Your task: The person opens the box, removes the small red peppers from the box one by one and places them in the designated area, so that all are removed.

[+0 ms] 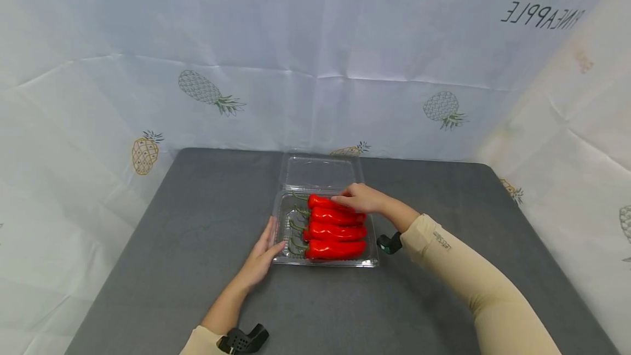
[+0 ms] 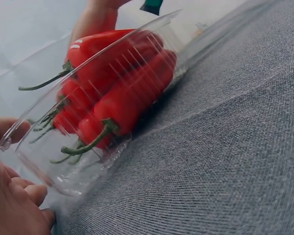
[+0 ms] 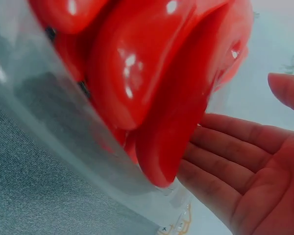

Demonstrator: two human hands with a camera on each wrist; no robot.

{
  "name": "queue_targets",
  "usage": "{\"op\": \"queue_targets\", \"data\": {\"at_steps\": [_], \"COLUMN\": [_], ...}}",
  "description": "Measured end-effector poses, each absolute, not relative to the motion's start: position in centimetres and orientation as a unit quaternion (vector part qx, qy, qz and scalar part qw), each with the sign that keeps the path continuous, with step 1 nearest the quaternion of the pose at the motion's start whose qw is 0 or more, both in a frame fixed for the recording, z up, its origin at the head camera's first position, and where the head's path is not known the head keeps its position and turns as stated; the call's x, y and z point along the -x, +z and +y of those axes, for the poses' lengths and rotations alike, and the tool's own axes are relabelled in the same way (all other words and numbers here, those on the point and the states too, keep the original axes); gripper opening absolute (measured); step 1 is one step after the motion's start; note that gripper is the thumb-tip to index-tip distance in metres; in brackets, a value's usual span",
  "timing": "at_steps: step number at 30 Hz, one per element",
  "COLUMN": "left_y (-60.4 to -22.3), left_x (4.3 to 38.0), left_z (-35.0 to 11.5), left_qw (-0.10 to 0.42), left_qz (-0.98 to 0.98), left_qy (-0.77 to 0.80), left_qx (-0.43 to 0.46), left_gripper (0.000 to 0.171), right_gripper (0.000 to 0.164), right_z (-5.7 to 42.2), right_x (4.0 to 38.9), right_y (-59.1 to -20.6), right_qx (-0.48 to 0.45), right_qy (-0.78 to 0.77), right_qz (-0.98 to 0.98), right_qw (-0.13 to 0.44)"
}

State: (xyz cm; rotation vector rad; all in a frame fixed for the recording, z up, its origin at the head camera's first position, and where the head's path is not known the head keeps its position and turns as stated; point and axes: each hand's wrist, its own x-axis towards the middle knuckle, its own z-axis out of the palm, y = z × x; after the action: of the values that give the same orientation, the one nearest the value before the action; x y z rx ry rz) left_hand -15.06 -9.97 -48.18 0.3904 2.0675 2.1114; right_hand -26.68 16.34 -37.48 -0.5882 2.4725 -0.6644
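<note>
Several long red peppers (image 1: 337,232) with green stems lie in a row in a clear plastic container (image 1: 282,218), stems toward the left. My left hand (image 1: 258,259) holds the container's left side, thumb over the rim and fingers against the outer wall. At the far end of the row, my right hand (image 1: 363,199) reaches over the farthest pepper (image 1: 321,201). In the right wrist view, its straight fingers (image 3: 230,147) touch the side of a pepper (image 3: 174,112), thumb held apart. Peppers also lie beneath the upper ones, seen through the wall in the left wrist view.
The container's hinged lid (image 1: 320,172) lies folded back at the far side. Everything stands on a dark grey table (image 1: 197,223). A white curtain (image 1: 315,114) printed with pineapples hangs behind it. A dark wrist camera (image 1: 389,243) sits at the right sleeve.
</note>
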Motion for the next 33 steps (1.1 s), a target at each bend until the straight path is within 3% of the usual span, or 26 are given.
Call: {"op": "queue_targets", "data": {"at_steps": [10,17,33], "left_y": [-48.7,-48.8,-48.6], "left_x": [15.1,15.2,15.1], "left_z": [-10.1,-10.1,-10.1], "left_qw": [0.075,0.066,0.070], "left_qz": [0.671,0.664,0.672], "left_qy": [0.717,0.719,0.714], "left_qx": [-0.173,-0.194,-0.182], "left_gripper": [0.072,0.072,0.071], "right_gripper": [0.043,0.035,0.035], "right_z": [15.7,15.1,14.8], "right_x": [27.1,27.5,27.8], "right_y": [-37.7,-37.6,-38.4], "right_qx": [0.226,0.242,0.252], "right_qy": [-0.208,-0.165,-0.128], "right_qz": [0.910,0.911,0.917], "right_qw": [0.278,0.289,0.281]}}
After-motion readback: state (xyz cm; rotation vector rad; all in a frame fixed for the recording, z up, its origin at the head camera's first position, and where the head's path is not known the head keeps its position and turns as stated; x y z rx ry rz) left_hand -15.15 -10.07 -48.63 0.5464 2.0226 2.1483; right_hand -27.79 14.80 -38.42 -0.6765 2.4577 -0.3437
